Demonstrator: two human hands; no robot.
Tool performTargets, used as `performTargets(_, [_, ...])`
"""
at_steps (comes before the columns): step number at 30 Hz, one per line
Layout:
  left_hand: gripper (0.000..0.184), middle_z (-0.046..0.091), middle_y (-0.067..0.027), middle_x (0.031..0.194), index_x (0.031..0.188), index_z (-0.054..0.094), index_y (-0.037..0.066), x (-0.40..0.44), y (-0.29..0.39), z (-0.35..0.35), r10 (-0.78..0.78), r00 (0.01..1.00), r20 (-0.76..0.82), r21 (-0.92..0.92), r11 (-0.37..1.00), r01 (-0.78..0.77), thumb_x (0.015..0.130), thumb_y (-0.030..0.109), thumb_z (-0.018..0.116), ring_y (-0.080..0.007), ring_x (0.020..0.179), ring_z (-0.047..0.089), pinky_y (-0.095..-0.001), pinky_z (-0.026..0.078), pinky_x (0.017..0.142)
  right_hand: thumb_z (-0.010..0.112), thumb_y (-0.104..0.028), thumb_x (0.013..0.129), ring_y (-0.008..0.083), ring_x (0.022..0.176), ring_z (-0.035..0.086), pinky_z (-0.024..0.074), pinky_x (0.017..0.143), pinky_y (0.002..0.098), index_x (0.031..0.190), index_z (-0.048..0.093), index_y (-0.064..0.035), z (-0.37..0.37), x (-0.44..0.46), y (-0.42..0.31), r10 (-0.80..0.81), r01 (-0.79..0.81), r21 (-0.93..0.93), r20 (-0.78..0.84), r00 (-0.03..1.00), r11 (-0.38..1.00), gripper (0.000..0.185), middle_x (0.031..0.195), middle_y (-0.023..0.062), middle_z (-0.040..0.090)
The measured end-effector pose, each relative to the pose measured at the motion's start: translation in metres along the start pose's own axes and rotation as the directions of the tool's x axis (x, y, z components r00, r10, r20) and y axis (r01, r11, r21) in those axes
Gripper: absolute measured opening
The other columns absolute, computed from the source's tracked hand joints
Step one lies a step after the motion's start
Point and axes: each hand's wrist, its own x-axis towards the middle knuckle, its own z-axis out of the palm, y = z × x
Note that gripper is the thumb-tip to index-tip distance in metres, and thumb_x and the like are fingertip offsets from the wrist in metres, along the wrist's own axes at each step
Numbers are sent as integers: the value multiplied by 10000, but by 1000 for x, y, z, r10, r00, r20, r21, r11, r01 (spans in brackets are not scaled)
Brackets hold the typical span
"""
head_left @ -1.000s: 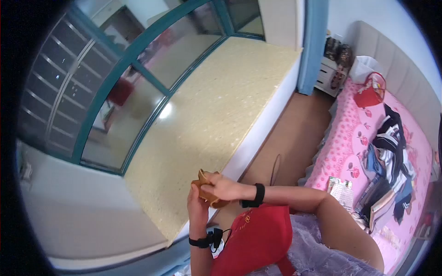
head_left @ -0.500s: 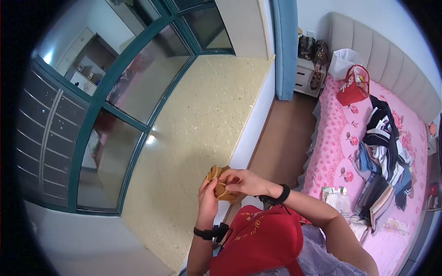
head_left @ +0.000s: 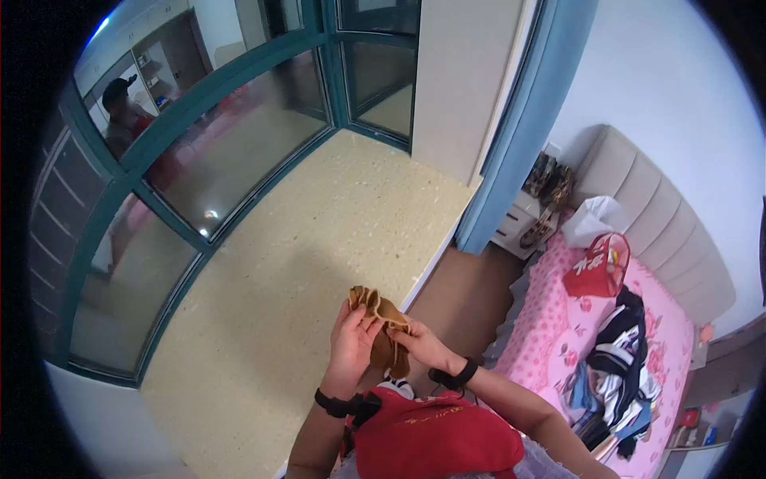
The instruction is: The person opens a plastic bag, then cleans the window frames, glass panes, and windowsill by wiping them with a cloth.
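Observation:
A soft brown cloth item with pale edging hangs bunched between my hands, above the edge of the speckled ledge; what kind it is I cannot make out. My left hand pinches its gathered upper part, fingers bent against the folds. On the other side my right hand grips the edge between thumb and fingers, and the lower part droops below. Both wrists carry black bands. Just beneath the hands is the red apron with yellow lettering that I wear.
A cream speckled ledge runs along green-framed windows. To the right stands a pink floral bed holding a heap of clothes, a red bag and a white bag. A blue curtain hangs near a nightstand.
The brown item has gone from a compact bundle to a longer, drooping shape. My right hand has moved down along its edge. The camera view has tilted upward and turned.

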Motion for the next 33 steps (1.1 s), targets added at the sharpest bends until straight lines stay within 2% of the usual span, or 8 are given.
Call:
performTargets(3, [378,572,-131,1297,1367,451,18,45,-11,7,-126,991,44,62,991,123,1013,143,493,-270,1194,581,-415,472,1027,513,-230,1003,187,920,644,539,790,365,1269,562,-10,-46,27,0,293,-251,433,-33,955,866,349,1064,94,673])
performTargets(5, [405,565,-143,1307,1376,441,4,68,-18,16,-189,982,21,170,968,182,1011,165,511,-275,1187,584,-413,470,1027,481,-283,1014,236,953,666,551,812,388,1240,572,7,-74,32,-27,542,-406,775,99,835,484,378,1104,128,681])
performTargets(13, [323,662,-76,1110,1272,568,97,133,-21,1,-142,961,-238,335,917,219,966,198,584,-196,991,644,-339,518,858,465,-286,1006,330,873,688,575,831,468,1166,561,18,-259,63,14,637,-148,832,-282,717,535,357,1010,164,688])
performTargets(15, [283,672,-59,1051,1220,601,98,145,-15,-15,-101,939,-329,343,914,218,956,199,593,-184,961,642,-332,516,844,484,-237,983,322,825,692,581,757,456,1108,577,-5,-339,96,31,598,-196,681,-425,679,706,280,955,142,680])
performTargets(18, [261,659,-43,989,1171,617,104,157,-11,-29,-20,876,-483,377,897,229,944,234,611,-167,915,628,-329,510,830,525,-156,923,335,825,686,566,737,460,1107,589,5,-446,172,45,251,-301,46,-680,689,952,253,964,152,681])
performTargets(22, [247,658,-65,957,1139,616,80,175,-27,-13,51,772,-633,372,895,246,956,246,599,-172,854,622,-323,514,789,547,-137,876,430,963,659,540,859,478,1192,579,10,-525,283,27,-181,-474,-689,-651,737,547,350,1038,257,676])
performTargets(25, [248,655,-72,962,1141,611,68,197,-39,31,-18,730,-683,314,896,315,961,237,590,-179,862,630,-325,518,790,530,-93,867,450,1083,612,495,939,466,1286,487,74,-544,343,29,69,-566,-586,-657,751,581,453,1262,279,590])
performTargets(33, [269,661,-80,984,1187,604,54,238,-59,84,-61,768,-637,400,826,398,979,222,569,-192,886,645,-334,526,793,592,-98,853,243,818,715,579,649,357,1271,556,24,-539,353,93,-38,-476,-875,-475,879,-88,437,1468,203,446])
